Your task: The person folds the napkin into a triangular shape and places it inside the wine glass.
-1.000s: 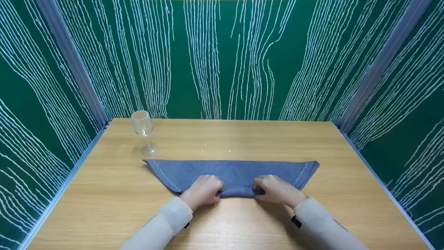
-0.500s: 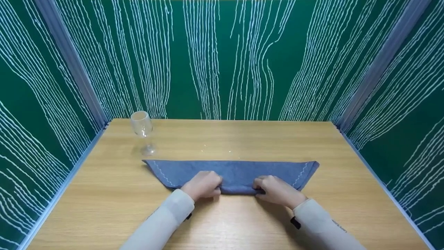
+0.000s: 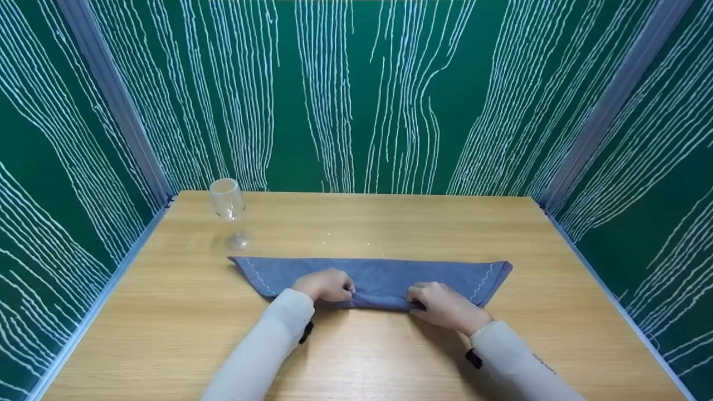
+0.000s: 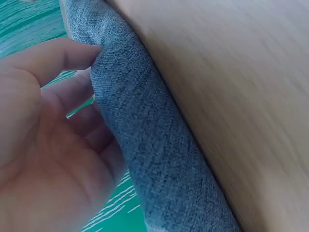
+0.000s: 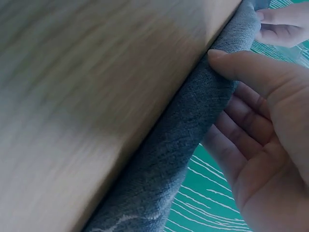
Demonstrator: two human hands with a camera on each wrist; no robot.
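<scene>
A blue-grey cloth napkin (image 3: 379, 278) lies across the table with its near edge rolled into a thick fold. White wavy stitching runs near both slanted ends. My left hand (image 3: 328, 285) pinches the roll left of its middle; in the left wrist view the thumb (image 4: 79, 54) meets the fold (image 4: 140, 116) and the other fingers curl behind it. On the right part of the same roll, my right hand (image 3: 445, 305) pinches, its thumb (image 5: 236, 65) on the near side and its fingers (image 5: 244, 116) tucked on the far side.
A clear stemmed glass (image 3: 228, 206) stands upright at the back left of the wooden table (image 3: 139, 312). Several tiny white specks (image 3: 328, 234) lie beyond the napkin. Green walls (image 3: 356, 94) with white wavy lines enclose the table's back and sides.
The left hand has moved up and slightly forward along the roll. The rolled near edge has shifted a little away from me, narrowing the napkin. The right hand has barely moved.
</scene>
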